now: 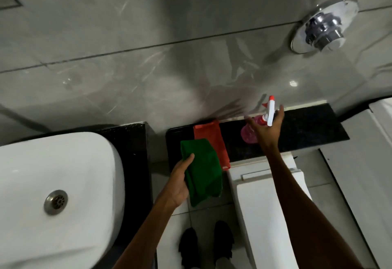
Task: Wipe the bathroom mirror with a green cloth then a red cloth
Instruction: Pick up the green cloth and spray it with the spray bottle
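My left hand (180, 180) grips a folded green cloth (203, 169), held just in front of the black stone ledge (307, 124). A red cloth (210, 139) lies flat on that ledge, partly under the green one. My right hand (267, 129) reaches over the ledge with fingers spread around a pink spray bottle (248, 134) with a white and red trigger head. The hand is not closed on the bottle. No mirror is in view.
A white basin (53, 184) with a metal drain sits at the left on a black counter. A white toilet (265, 205) stands below the ledge. A chrome flush valve (324, 29) sticks out of the grey tiled wall. My feet are on the floor tiles.
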